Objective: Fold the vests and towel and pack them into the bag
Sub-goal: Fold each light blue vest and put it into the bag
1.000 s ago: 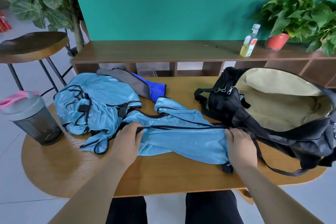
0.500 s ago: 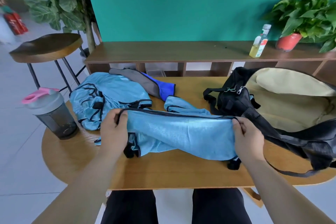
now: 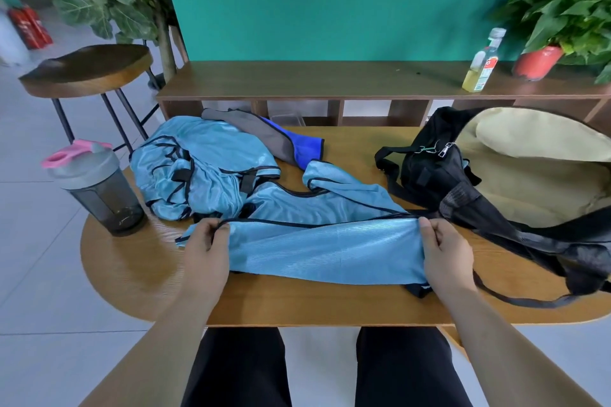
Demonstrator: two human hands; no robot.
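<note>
Teal wall (image 3: 330, 3) behind your wooden table (image 3: 297, 307). Black bag (image 3: 429, 172) lies open at 2 o'clock. Blue vest (image 3: 324, 251) spans centre; your left hand (image 3: 206, 251) and right hand (image 3: 446, 254) each pinch its black-trimmed edge. 2nd vest (image 3: 205, 168) heaped at 10 o'clock, towel (image 3: 297, 149) at 12, shaker (image 3: 99, 188) at 9.

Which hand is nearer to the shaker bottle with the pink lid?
Left. The left hand pinches one end of the light blue vest, a little right of the shaker bottle; the right hand pinches the opposite end, beside the black bag.
</note>
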